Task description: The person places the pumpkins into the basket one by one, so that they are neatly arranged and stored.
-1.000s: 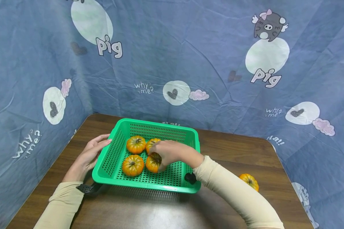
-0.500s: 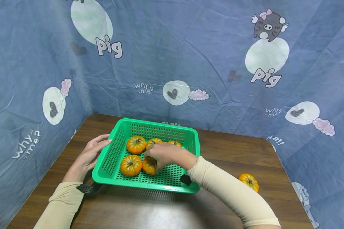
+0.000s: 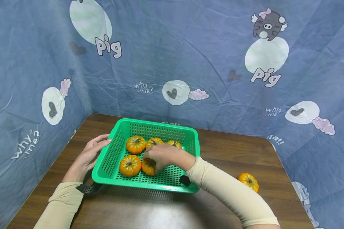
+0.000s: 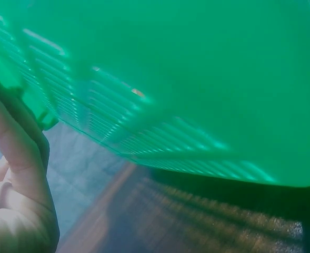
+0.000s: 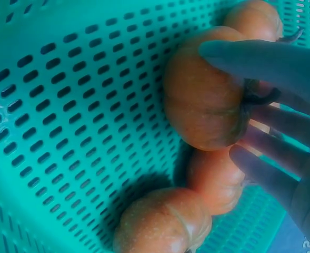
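A green perforated plastic basket (image 3: 144, 185) stands on the table with several small orange pumpkins inside. My left hand (image 3: 89, 155) touches its left rim with extended fingers; the left wrist view shows this hand (image 4: 18, 184) beside the green wall. Inside the basket, my right hand (image 3: 167, 156) grips a pumpkin (image 3: 149, 166) in the front row, thumb on its near side, as the right wrist view also shows. Just left of it sits another pumpkin (image 3: 130, 165). Behind them are a back-left pumpkin (image 3: 136, 144), a middle pumpkin (image 3: 154, 142) and a right pumpkin (image 3: 174, 144), partly hidden by the hand.
One more pumpkin (image 3: 248, 182) lies on the wooden table (image 3: 229, 146) right of the basket, partly behind the right sleeve (image 3: 226, 187). A blue printed cloth (image 3: 149, 57) hangs around the table's back and sides.
My right hand has shifted slightly left and nearer with its pumpkin. The front-left pumpkin has slid a little left, and the back-right one has come into sight. The left hand stays put.
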Action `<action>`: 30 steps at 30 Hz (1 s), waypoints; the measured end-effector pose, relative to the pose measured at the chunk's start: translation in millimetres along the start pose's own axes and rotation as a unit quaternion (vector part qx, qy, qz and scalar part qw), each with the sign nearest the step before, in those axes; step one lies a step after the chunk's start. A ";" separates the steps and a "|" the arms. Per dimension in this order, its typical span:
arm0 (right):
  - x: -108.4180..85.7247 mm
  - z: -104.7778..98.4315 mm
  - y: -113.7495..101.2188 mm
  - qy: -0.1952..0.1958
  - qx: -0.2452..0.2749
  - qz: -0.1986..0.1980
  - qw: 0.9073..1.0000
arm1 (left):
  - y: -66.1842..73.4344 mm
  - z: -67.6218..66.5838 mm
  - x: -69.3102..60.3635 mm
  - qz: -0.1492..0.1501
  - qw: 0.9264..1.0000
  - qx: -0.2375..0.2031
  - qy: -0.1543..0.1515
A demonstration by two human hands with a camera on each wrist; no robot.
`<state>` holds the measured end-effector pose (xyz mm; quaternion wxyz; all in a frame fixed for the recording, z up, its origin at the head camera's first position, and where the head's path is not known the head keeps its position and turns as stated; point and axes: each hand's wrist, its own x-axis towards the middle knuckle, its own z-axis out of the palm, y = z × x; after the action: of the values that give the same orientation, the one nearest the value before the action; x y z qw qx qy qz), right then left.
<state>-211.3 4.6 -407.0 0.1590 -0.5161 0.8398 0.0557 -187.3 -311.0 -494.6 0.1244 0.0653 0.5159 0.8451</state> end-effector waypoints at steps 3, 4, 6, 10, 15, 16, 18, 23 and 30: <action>0.0 0.3 -0.5 0.002 -0.006 0.000 1.000 | 0.2 0.3 -0.4 0.001 1.000 -0.002 -0.002; -0.1 0.3 -0.6 0.002 -0.006 0.000 1.000 | 0.2 0.4 -0.3 0.002 1.000 -0.003 -0.002; -0.6 0.2 -0.5 0.004 -0.006 0.000 1.000 | 0.4 0.8 -0.3 0.001 1.000 -0.004 -0.001; -1.3 -0.1 0.3 0.005 0.008 0.000 1.000 | 0.5 0.9 0.0 0.002 1.000 -0.005 0.000; -3.6 -4.2 2.3 0.004 0.024 0.006 1.000 | 0.6 0.7 0.0 0.002 1.000 -0.004 0.000; -4.5 -5.8 2.6 0.004 0.027 0.008 1.000 | 0.7 0.7 0.0 0.002 1.000 -0.004 0.000; -6.6 -9.0 3.9 0.006 0.031 0.009 0.999 | 1.0 0.8 -0.1 0.001 1.000 -0.004 0.000; -15.5 -18.4 8.2 0.022 0.045 0.009 0.999 | 1.5 1.2 0.0 -0.002 1.000 -0.003 0.005; -32.6 -27.3 18.3 0.036 0.048 0.037 0.998 | 1.0 1.8 -0.1 -0.003 1.000 -0.005 0.005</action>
<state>-219.6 33.7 -372.0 0.1512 -0.4782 0.8652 0.0026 -187.0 -309.9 -492.9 0.1246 0.0594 0.5122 0.8477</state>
